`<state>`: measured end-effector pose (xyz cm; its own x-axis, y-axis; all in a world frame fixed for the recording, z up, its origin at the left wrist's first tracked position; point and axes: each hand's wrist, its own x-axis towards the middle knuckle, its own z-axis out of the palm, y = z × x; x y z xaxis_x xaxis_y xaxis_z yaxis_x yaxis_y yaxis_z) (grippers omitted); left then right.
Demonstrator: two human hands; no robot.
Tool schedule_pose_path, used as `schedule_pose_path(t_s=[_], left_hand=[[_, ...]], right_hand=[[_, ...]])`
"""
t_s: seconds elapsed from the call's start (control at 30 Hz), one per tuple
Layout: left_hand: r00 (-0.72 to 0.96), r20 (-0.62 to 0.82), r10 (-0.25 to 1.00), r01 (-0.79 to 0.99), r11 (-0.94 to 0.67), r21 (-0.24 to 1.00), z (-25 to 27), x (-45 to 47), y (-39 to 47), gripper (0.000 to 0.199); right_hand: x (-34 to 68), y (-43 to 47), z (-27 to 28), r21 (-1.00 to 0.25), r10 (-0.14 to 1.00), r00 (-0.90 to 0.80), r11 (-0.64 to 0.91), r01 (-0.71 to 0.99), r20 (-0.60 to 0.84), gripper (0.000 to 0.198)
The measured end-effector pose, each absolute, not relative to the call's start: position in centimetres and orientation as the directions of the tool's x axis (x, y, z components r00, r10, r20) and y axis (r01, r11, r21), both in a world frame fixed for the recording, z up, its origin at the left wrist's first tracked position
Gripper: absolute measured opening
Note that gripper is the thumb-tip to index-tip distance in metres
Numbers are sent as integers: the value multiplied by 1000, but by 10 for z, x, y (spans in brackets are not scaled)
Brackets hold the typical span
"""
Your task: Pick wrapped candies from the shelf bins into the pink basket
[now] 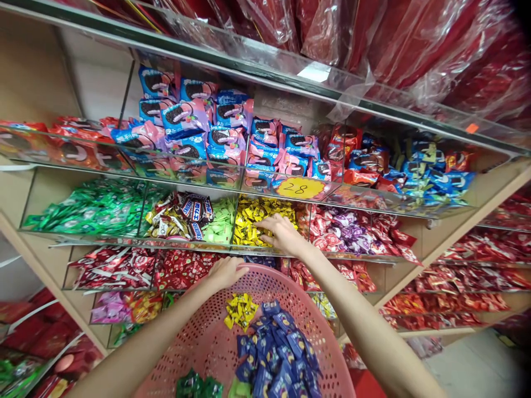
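Right under the fingers of the right hand (282,233) lie the yellow-wrapped candies (248,214), light by the look of them, firm inside slick wrappers, hardly fragile; I'd scoop from the top or pinch the wrapper ends. Those fingers are loosely bent at the pile, but whether they've caught any I can't tell. Below and left, the left hand (226,272) clasps the rim of the pink basket (207,354)

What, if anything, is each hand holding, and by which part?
Left hand: the pink basket, by its far rim. Right hand: among the shelf's yellow candies; whether it grips any can't be told.
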<state>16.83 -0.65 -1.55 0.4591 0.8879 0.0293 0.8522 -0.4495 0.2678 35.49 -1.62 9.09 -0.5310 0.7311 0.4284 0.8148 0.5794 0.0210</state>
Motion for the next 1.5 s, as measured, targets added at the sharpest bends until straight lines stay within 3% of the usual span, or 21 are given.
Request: schedule_pose_path(t_s=[0.27,0.43,0.57,0.7,0.87,0.93,1.03,1.2,1.5], left_hand=[[484,44,874,841,-479,251,-16,168,-6,41],[481,50,875,842,-477,252,-20,168,-4,40],[470,39,882,843,-461,276,-20,169,-3,41],[476,1,879,846,-459,271,-19,169,-4,39],[477,38,878,847,-470,247,-20,169,-5,40],[471,35,881,849,-464,254,-21,169,-5,41],[461,38,887,852,-454,262,-22,169,-4,43],[461,34,887,851,-452,266,-22,169,-3,41],[463,43,885,850,-458,261,-23,169,-3,43]], right_hand=[[353,-17,91,46,718,-542,584,811,436,31],[353,-36,102,-18,677,-495,600,800,545,38],[341,-75,102,-220,647,-442,685,694,621,34],[328,-101,61,-504,724,-417,685,525,550,21],[330,-91,-32,-853,930,-280,338,398,237,20],[335,-84,-63,-917,961,-250,202,344,118,22],[340,-78,-88,-886,969,-242,152,438,46,22],[337,-74,-94,-706,970,-243,193,681,31,21],[332,-76,-100,-592,970,-240,165,789,-50,19]])
